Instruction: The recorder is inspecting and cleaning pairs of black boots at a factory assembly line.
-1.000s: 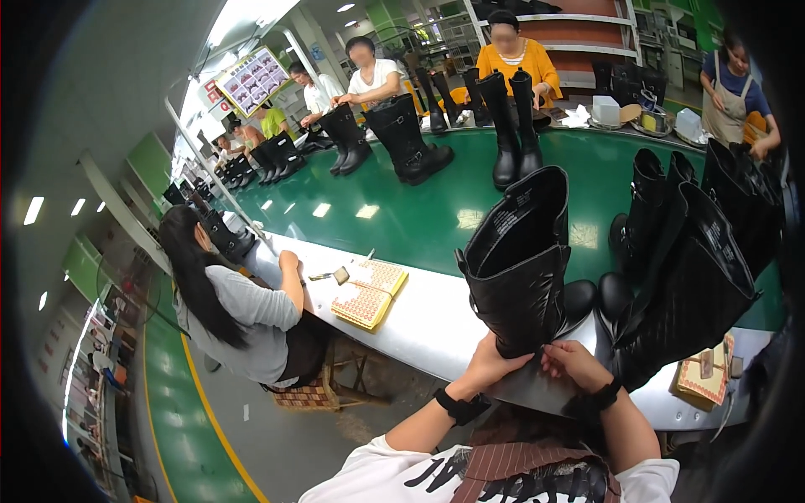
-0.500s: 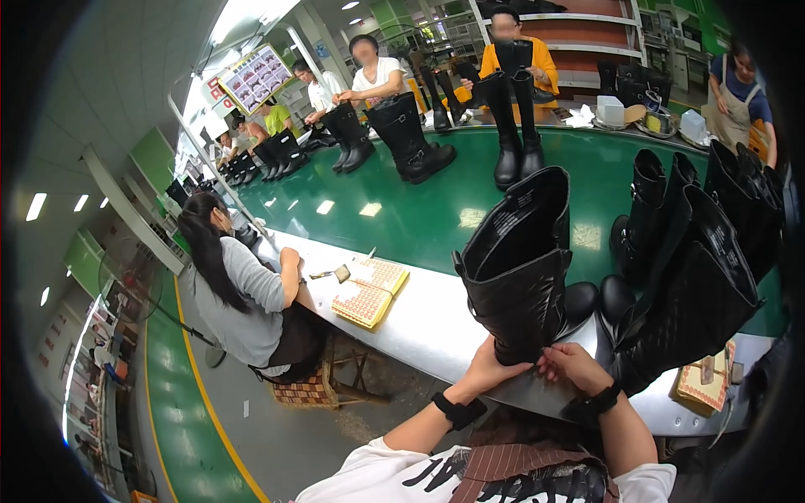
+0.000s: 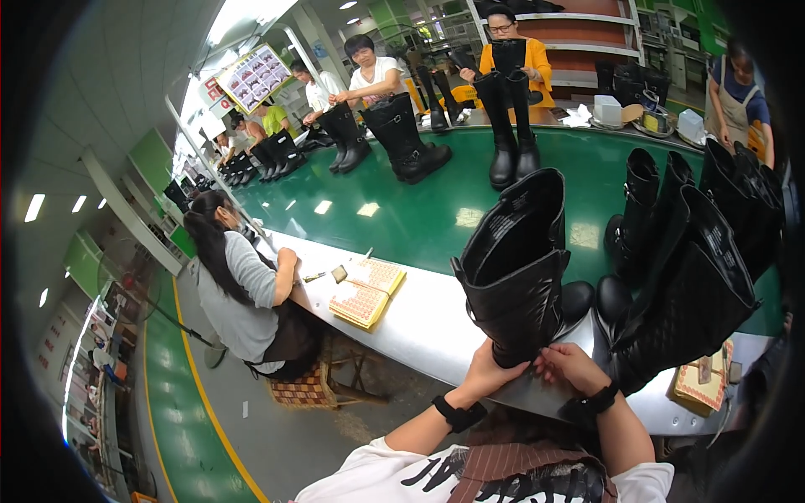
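Note:
In front of me a tall black boot (image 3: 513, 306) stands upright on the metal bench edge, its wide top open toward me and its toe pointing away. My left hand (image 3: 486, 375) is wrapped round the boot's ankle and heel from the left. The fingers of my right hand (image 3: 575, 369) are pinched together against the back of the heel; whatever lies between them is too small to make out. Close by on the right leans another tall black boot (image 3: 683, 306) with a quilted shaft, its toe beside the first boot's.
A green conveyor belt (image 3: 394, 197) runs beyond the bench, carrying several black boots (image 3: 404, 138). More boots (image 3: 641, 201) crowd the right. Patterned card stacks (image 3: 366, 293) lie on the bench. A co-worker (image 3: 239, 264) sits at left; others work across the belt.
The seated co-worker at left has shifted slightly to the right with head turned. My two hands keep almost the same place on the boot.

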`<control>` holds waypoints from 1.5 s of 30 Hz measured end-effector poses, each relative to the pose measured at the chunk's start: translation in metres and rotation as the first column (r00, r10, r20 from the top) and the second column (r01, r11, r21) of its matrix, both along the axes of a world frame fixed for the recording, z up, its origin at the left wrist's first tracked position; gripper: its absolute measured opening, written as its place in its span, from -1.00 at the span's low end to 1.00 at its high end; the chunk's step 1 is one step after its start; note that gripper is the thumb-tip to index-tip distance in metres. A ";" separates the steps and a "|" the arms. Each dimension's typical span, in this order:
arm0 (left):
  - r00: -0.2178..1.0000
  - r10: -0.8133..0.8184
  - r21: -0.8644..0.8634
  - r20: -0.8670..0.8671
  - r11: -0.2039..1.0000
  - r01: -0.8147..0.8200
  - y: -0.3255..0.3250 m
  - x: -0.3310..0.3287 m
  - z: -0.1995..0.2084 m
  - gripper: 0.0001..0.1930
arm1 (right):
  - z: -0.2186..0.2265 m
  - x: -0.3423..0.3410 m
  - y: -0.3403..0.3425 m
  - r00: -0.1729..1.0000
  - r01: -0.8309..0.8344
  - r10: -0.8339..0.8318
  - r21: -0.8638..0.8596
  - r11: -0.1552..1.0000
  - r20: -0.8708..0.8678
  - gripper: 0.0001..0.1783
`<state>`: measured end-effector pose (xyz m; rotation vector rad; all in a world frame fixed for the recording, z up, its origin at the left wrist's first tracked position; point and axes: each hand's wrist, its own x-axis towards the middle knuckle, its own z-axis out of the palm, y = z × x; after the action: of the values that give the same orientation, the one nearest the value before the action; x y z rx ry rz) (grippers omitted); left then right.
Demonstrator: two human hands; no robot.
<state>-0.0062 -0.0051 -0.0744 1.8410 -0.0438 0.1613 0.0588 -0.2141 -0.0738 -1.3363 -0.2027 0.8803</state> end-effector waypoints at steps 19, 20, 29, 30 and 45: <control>0.994 0.087 0.046 0.067 0.995 -0.090 -0.013 -0.007 0.020 -0.53 | 0.132 -0.016 0.008 0.970 0.039 -0.052 0.058 0.998 0.237 -0.62; 0.992 0.098 0.065 0.078 0.993 -0.103 -0.012 -0.007 0.020 -0.52 | 0.132 -0.016 0.010 0.965 0.056 -0.075 0.080 0.995 0.252 -0.64; 0.996 0.009 0.115 0.091 0.993 -0.020 -0.005 -0.006 0.002 -0.41 | 0.192 -0.003 0.005 -0.124 0.319 -0.402 0.420 0.850 0.907 -0.40; 0.990 0.016 0.122 0.142 0.992 -0.034 -0.004 -0.006 0.002 -0.46 | 0.202 0.001 0.007 -0.289 0.317 -0.333 0.418 0.851 0.897 -0.38; 0.792 0.332 -0.194 0.512 0.943 -0.270 -0.030 -0.003 0.103 -0.60 | 0.212 0.007 0.000 -0.274 0.402 -0.288 0.381 0.832 0.918 -0.75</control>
<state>-0.0096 -0.0354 0.0290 1.6279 -0.1307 0.8953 0.0661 -0.2139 0.1385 -1.7538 -0.9523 -1.0027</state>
